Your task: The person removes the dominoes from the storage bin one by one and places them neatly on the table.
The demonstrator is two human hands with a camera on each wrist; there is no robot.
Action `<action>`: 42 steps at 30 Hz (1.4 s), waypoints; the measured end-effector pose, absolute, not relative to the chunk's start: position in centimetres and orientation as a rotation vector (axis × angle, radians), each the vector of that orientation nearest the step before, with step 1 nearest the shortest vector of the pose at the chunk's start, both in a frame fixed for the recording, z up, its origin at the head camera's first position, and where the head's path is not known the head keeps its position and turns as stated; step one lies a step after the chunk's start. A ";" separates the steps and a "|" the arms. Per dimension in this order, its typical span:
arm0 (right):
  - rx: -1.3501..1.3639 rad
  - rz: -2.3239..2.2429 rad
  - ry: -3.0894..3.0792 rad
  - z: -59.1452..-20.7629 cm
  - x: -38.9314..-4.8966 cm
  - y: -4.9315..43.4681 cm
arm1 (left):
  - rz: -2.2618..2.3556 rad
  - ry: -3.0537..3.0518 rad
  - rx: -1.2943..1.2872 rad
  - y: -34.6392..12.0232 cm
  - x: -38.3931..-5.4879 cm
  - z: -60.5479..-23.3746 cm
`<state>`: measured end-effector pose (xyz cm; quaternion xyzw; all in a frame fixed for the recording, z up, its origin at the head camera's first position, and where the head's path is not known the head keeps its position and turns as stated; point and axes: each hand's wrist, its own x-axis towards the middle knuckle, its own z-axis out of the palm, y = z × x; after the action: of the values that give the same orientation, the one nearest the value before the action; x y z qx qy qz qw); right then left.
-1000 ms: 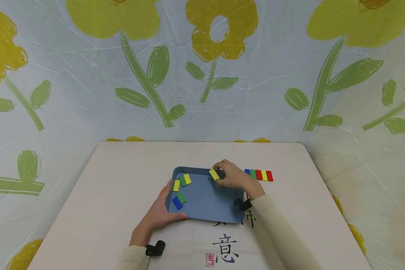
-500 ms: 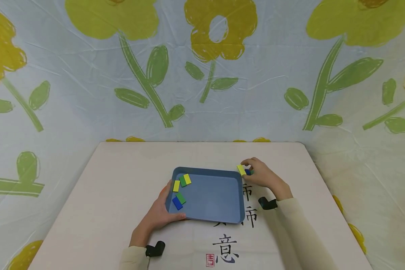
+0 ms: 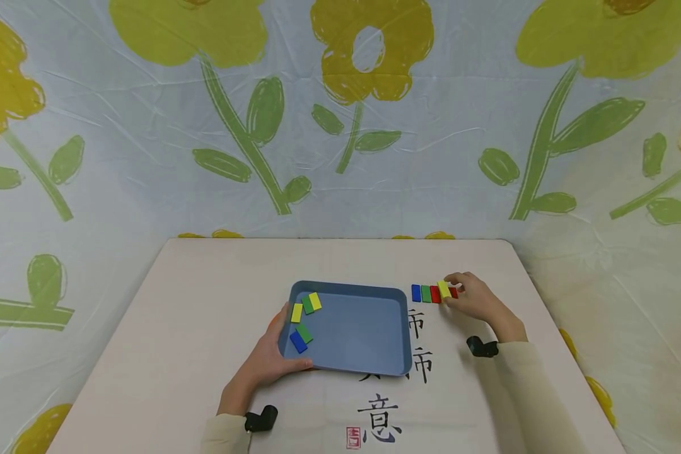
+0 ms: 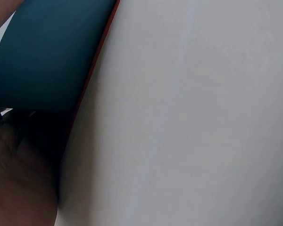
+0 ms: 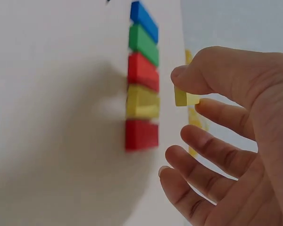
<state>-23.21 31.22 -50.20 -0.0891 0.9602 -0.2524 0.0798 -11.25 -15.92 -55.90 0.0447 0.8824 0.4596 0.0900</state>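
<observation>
My right hand (image 3: 477, 299) pinches a yellow block (image 3: 444, 290) between thumb and index finger, held above a row of blocks on the table. In the right wrist view that row runs blue (image 5: 144, 20), green (image 5: 144, 44), red (image 5: 143, 71), yellow (image 5: 142, 102), red (image 5: 141, 135). The held block is apart from them, the other fingers spread loosely. At the left, my left hand (image 3: 265, 360) grips the blue-grey tray (image 3: 354, 331), thumb on its front edge; its other fingers are partly hidden. Yellow (image 3: 297, 313), green (image 3: 304, 333) and blue (image 3: 298, 342) blocks lie in the tray's left part.
The pale table (image 3: 215, 271) extends around the tray to a back edge against a flower-print cloth (image 3: 420, 157). A sheet with black brush characters (image 3: 379, 417) and a red seal (image 3: 353, 437) lies in front of and partly under the tray.
My right hand has carried the yellow block from above the tray's back right corner rightwards to over the row of blocks. The left hand and tray have stayed put.
</observation>
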 end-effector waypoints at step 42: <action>-0.120 -0.721 2.824 -52.3 -23.1 35.2 | 1.369 2.623 0.117 -15.8 -10.9 -55.7</action>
<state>-23.14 35.23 -52.32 -0.0410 0.9620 -0.2456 0.1118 -10.91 -15.79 -55.71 0.0393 0.8822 0.4604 0.0900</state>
